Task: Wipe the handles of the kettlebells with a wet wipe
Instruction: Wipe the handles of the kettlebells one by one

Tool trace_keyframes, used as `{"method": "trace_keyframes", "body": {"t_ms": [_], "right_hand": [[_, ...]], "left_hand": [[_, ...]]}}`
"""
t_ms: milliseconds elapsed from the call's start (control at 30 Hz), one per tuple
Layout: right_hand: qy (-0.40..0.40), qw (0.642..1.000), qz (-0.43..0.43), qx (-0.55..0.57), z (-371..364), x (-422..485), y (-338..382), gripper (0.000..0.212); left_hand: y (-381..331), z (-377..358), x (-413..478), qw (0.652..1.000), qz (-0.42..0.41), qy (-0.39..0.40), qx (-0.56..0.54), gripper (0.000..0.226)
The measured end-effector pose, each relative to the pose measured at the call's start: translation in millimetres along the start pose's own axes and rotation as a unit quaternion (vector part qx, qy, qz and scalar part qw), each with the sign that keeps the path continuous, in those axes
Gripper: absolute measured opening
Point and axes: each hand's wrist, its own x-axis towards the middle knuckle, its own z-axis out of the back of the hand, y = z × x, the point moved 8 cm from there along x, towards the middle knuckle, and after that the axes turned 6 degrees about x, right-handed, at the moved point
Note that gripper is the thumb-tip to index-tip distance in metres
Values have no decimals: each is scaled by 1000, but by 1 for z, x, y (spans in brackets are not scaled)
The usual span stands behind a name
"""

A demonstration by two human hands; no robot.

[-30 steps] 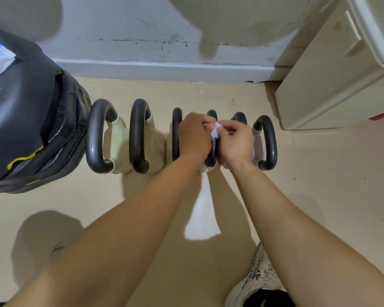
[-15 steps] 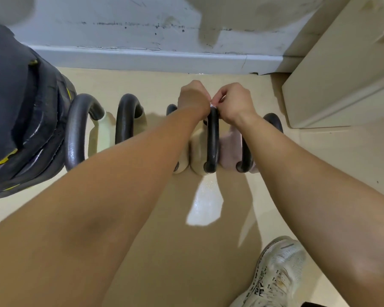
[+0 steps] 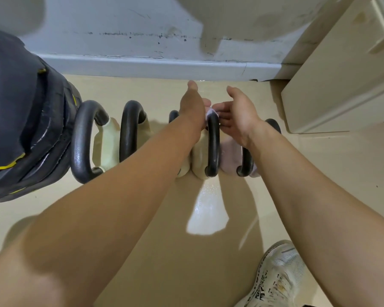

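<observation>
Several kettlebells with dark grey handles and cream or pale pink bodies stand in a row on the floor by the wall. A white wet wipe point(image 3: 211, 113) lies over the far top of the fourth handle point(image 3: 213, 142). My left hand point(image 3: 193, 105) is on the left of that handle, thumb raised, its fingers mostly hidden behind the hand. On the other side, my right hand point(image 3: 237, 111) shows its palm, with straight fingers touching the wipe. The wipe sits between the two hands. My left forearm covers most of the third kettlebell point(image 3: 173, 115).
A black padded object with yellow trim point(image 3: 20, 129) bulges in at the left beside the first handle point(image 3: 80, 142). A cream cabinet point(image 3: 341, 85) stands at the right. The grey baseboard point(image 3: 142, 67) runs behind the row. My white shoe point(image 3: 277, 273) is at the lower right.
Both hands have uncurled from pinching the wipe at the handle's top. The fingers are straighter and the thumbs are lifted. The camera has shifted slightly.
</observation>
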Motion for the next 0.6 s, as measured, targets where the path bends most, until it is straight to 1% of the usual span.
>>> {"method": "trace_keyframes", "body": {"t_ms": [67,100,167,233,300,333,467,600], "right_hand": [[0,999,21,27,6,-3,-1,58],[3,999,25,38,6,-6,-4,64],[5,998,3,65,0,-9,-14,72],[-7,997,-18,79,-4,-9,-20,70],[-3,995,-33,97,-7,-14,-21,64],[3,993,-30,110,-8,-18,-20,63],[-12,985,16,169,-2,-45,-25,57],[-33,960,50,273,-4,-73,-47,56]], "left_hand": [[0,2,-2,1000,-17,3,6,71],[0,3,-5,1000,-25,3,12,72],[6,5,-9,999,-15,-2,32,74],[11,2,-12,999,-4,4,52,80],[16,-3,-20,999,15,18,40,86],[13,-4,-24,999,9,25,34,87],[3,4,-36,998,-48,26,16,77],[22,11,-58,994,-98,37,15,61]]}}
